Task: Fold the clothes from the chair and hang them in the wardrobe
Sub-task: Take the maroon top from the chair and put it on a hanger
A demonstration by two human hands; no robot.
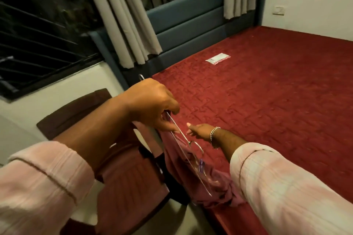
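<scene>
My left hand (150, 104) grips a thin metal hanger (183, 137) near its top, the hook tip showing behind the hand. The hanger's wire runs down and to the right over a mauve garment (214, 185) that hangs from it beside the bed edge. My right hand (198, 131), with a chain bracelet on the wrist, reaches toward the hanger wire with its fingers curled; whether it holds the wire or cloth is not clear. More mauve clothing (122, 173) lies draped over the dark wooden chair (74, 112) below my left arm.
A bed with a red quilted cover (267, 101) fills the right side, with a small white packet (217, 58) lying on it. A blue padded headboard (187, 30), grey curtains (126, 25) and a barred window (38, 44) stand behind.
</scene>
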